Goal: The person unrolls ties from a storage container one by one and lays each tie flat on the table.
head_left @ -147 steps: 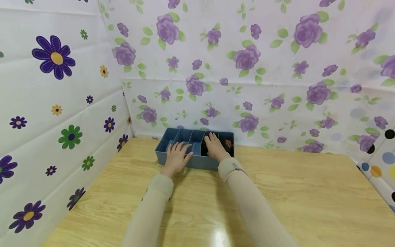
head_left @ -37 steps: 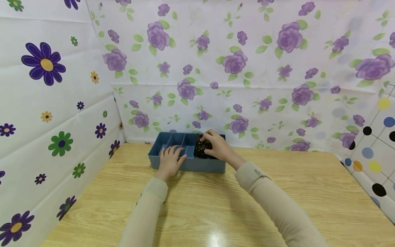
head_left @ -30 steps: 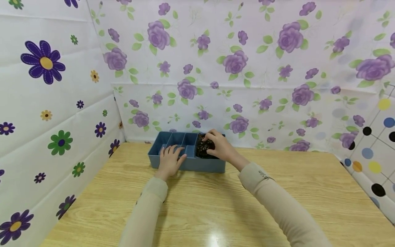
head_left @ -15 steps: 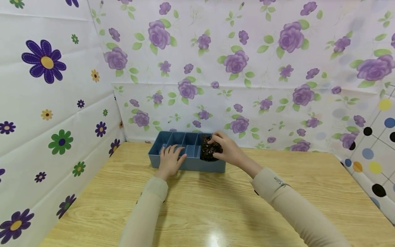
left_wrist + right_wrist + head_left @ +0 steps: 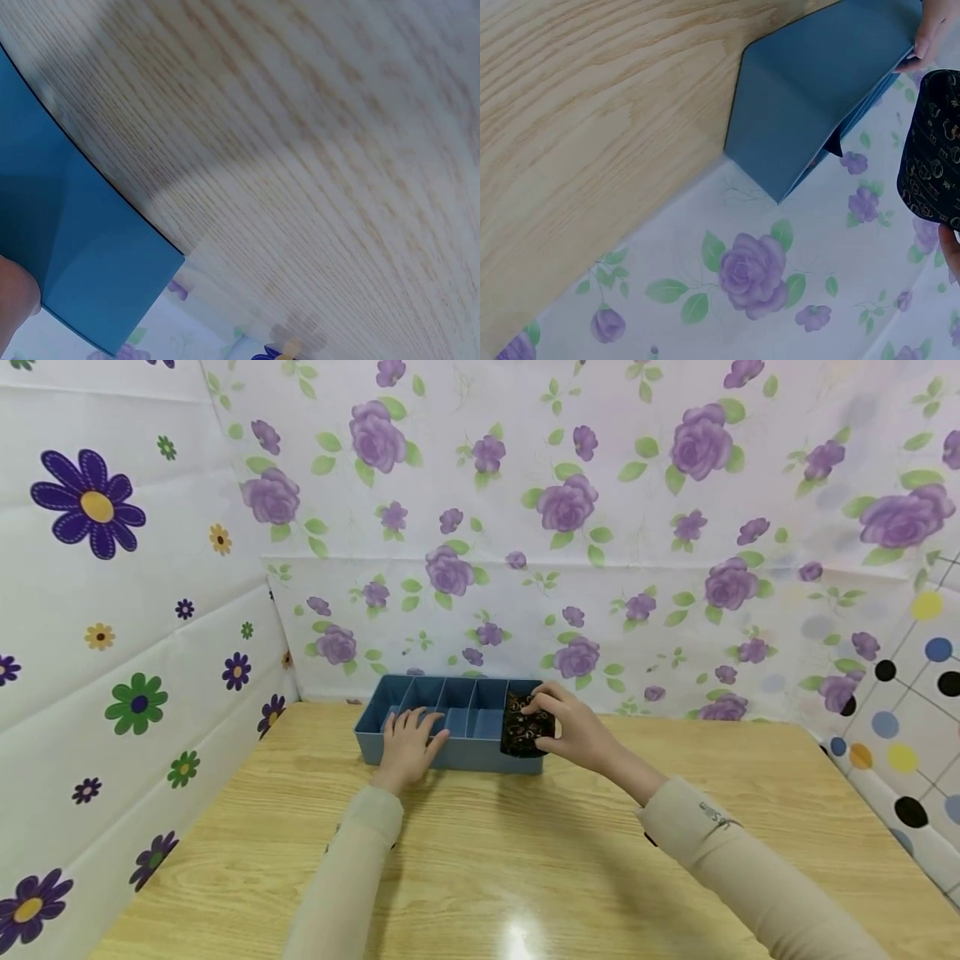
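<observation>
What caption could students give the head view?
Left hand touching a divided blue box; right hand pinching a black patterned item.

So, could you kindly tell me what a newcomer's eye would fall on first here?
Probably the rose-printed wall covering, filling the back of the head view. Next, the blue divided box on the wooden table, the left hand at its front rim. Then the dark patterned piece that the right hand pinches, seen against the box's right end.
</observation>
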Demonstrator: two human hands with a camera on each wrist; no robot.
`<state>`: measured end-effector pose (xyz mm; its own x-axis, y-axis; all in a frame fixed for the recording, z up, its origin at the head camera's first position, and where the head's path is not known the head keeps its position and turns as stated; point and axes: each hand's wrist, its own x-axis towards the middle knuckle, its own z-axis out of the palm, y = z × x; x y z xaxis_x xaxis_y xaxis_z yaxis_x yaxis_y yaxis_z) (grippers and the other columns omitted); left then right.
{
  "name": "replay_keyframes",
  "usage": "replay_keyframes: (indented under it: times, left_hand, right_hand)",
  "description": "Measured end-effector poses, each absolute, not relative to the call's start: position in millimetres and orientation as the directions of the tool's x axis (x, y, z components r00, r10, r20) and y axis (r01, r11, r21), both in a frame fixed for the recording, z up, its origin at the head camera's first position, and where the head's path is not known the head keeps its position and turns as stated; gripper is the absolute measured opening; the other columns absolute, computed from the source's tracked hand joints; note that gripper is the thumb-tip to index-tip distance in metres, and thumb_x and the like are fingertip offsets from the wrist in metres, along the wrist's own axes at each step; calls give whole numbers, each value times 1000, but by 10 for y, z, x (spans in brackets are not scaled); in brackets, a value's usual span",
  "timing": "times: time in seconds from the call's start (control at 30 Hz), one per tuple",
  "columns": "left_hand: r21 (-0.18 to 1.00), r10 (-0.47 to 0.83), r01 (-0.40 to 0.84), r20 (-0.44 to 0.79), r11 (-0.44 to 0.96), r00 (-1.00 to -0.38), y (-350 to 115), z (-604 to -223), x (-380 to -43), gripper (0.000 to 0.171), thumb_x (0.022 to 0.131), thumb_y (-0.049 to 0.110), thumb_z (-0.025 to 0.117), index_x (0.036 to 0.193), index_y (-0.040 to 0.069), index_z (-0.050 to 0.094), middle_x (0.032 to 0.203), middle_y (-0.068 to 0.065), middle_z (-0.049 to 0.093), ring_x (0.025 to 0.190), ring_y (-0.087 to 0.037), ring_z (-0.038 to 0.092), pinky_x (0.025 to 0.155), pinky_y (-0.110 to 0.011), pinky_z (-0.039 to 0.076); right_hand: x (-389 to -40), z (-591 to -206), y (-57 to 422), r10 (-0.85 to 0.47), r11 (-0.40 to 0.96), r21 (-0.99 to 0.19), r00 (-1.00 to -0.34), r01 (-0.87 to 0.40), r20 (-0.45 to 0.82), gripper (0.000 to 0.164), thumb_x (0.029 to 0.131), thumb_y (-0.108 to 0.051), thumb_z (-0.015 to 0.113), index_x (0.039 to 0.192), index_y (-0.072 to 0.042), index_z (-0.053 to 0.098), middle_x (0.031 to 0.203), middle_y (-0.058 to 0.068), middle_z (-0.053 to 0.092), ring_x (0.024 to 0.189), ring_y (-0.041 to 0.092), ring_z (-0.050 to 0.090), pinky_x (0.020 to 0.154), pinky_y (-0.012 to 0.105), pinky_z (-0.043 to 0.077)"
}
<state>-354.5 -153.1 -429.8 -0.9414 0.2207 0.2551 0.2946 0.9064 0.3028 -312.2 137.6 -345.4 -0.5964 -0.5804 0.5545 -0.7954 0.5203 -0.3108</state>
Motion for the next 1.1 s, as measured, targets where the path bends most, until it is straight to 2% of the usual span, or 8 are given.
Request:
replay_keyframes:
  times: [0.23,0.57,0.8,1.0,1.1]
  left_hand:
    - [310,222,296,251,904,-942,-1533,-4296,-3545,49,100,46,37,139,18,45,147,-17,34,138,-41,25,116,-60,6]
    - [298,224,304,276,905,-935,-1531,-4314,-3544,49,100,45,38,139,17,45,146,-18,35,137,-42,27,115,-60,8]
    - [301,223,308,287,902,-932,-1523,-4309,-3519,48,100,44,39,138,16,47,146,-18,37,136,-41,29,115,-61,9]
    - [305,233,335,326,892,-916,-1527,-4302,-3520,47,100,42,40,137,14,48,143,-20,38,134,-44,30,113,-62,10]
    - [308,234,333,316,891,-919,-1532,-4303,-3522,47,100,42,40,137,14,47,144,-20,38,134,-44,30,113,-62,9]
  right_hand:
    - [-3010,-3497,1493,-558,522,-348,-620,-779,552,32,74,7,72,103,-5,64,117,14,52,107,29,54,77,41,50]
    - [-2851,-3674,1627,-526,545,-389,-664,-743,531,33,75,6,72,104,-8,63,124,15,52,110,33,56,73,37,52]
    - [-2721,-3779,1697,-522,548,-416,-685,-726,508,33,75,5,72,104,-9,63,122,13,52,99,27,59,67,30,48]
    - [-2665,-3890,1758,-510,540,-432,-689,-722,514,35,74,7,73,103,-11,63,121,10,52,108,29,56,76,36,52]
    - [-2644,-3953,1785,-504,536,-432,-686,-725,525,36,73,7,73,102,-12,64,120,10,54,107,29,56,75,36,52]
